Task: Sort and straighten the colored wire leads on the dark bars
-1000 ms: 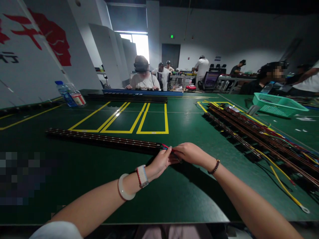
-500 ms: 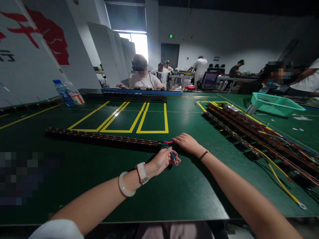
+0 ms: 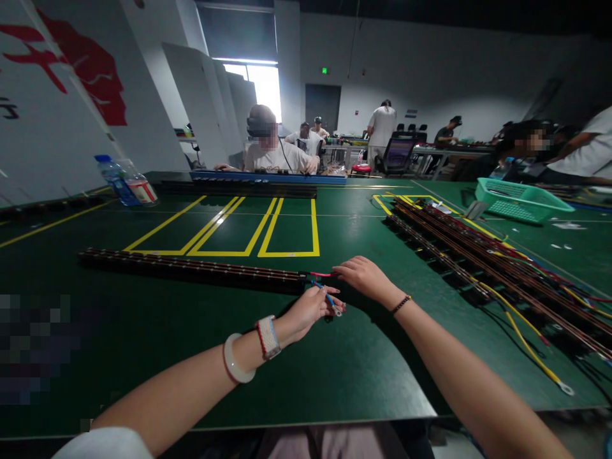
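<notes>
A long dark bar with copper-coloured strips (image 3: 205,268) lies across the green table, and short wires come out of its right end. My left hand (image 3: 310,311) is closed around a blue wire (image 3: 329,298) just off that end; the wire's metal ring terminal (image 3: 338,312) sticks out past the fingers. Just above and to the right, my right hand (image 3: 361,275) pinches the tip of a red wire (image 3: 321,275), which stretches nearly level from the bar's end. The pinched tip itself is hidden by the fingers.
Several similar bars (image 3: 497,268) lie to the right, with a yellow wire (image 3: 530,347) trailing toward the front edge. Beyond them stands a green basket (image 3: 523,203). Bottles (image 3: 127,183) stand at the back left. Across the table sits a person (image 3: 272,153) behind a blue bar (image 3: 268,176).
The red wire appears longer and straighter, as my right hand has shifted slightly away from the bar's end. My left hand keeps the blue wire. The whole view has shifted a little.
</notes>
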`<state>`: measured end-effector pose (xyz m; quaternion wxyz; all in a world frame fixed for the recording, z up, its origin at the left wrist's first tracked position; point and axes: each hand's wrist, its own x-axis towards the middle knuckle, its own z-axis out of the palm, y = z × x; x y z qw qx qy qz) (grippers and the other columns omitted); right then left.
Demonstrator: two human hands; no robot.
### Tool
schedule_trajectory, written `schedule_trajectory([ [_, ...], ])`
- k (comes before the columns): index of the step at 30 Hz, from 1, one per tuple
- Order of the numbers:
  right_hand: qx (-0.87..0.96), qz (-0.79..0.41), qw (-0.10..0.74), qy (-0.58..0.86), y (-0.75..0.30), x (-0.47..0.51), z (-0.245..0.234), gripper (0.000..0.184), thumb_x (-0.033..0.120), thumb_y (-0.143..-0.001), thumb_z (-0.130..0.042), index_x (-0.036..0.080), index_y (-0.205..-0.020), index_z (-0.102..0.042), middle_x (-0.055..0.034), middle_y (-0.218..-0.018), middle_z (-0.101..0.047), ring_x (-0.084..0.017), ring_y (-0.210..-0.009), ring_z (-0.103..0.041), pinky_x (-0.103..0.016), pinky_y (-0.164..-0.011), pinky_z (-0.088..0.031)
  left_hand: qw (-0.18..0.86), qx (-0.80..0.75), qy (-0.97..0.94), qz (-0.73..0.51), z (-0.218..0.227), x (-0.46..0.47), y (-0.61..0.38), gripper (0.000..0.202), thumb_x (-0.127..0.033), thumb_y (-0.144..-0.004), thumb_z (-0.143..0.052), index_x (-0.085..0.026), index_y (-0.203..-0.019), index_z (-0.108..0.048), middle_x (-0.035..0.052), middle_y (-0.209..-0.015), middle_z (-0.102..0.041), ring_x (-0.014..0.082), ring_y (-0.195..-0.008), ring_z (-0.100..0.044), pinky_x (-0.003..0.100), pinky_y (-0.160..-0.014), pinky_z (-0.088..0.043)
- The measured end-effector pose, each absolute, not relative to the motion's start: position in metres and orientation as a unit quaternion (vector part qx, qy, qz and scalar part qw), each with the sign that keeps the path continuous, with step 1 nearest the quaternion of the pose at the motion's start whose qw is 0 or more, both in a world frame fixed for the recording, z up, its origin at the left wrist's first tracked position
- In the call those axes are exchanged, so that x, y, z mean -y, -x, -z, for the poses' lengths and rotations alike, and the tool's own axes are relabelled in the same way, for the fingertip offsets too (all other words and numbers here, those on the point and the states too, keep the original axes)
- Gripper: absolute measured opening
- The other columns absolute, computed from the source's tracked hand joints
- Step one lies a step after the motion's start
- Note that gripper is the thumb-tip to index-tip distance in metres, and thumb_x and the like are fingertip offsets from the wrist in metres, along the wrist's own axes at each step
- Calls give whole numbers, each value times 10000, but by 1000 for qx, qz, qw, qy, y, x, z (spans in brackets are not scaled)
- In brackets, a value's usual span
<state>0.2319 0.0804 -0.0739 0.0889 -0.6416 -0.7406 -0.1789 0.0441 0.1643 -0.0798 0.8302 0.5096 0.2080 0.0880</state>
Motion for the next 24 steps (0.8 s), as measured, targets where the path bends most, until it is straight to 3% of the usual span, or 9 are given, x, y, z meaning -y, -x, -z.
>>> schedule_trajectory([
  [6,747,173,81,637,-234,-82,78,236,214,-945,-464,202,-1110,-631,-57,-904,-644,-160,-808,-549,-296,-780,-375,726,-251,-640,0,71,-178,-43,345,-287,-962,-299,-63,-944,-561,28,-559,-579,98,-460,-533,206,-487,-372],
  [12,745,166,95,639,-232,-84,80,240,167,-928,-475,196,-1103,-637,-55,-918,-644,-158,-811,-544,-286,-770,-370,603,-242,-756,81,77,-195,-39,413,-362,-936,-351,-96,-706,-567,4,-416,-514,80,-343,-435,201,-449,-334],
  [20,719,142,137,666,-221,-79,76,261,229,-950,-435,181,-1101,-642,-80,-944,-647,-169,-874,-558,-301,-825,-380,591,-248,-762,91,78,-192,-40,630,-661,-835,-360,-103,-615,-555,105,-502,-611,152,-440,-584,233,-463,-428],
  [24,706,101,185,677,-202,-78,72,446,426,-919,-479,162,-1276,-523,-120,-1157,-594,-211,-1066,-515,-370,-952,-351,631,-221,-742,55,69,-187,-31,741,-756,-786,-286,-96,-594,-561,135,-513,-614,162,-414,-579,239,-422,-420],
])
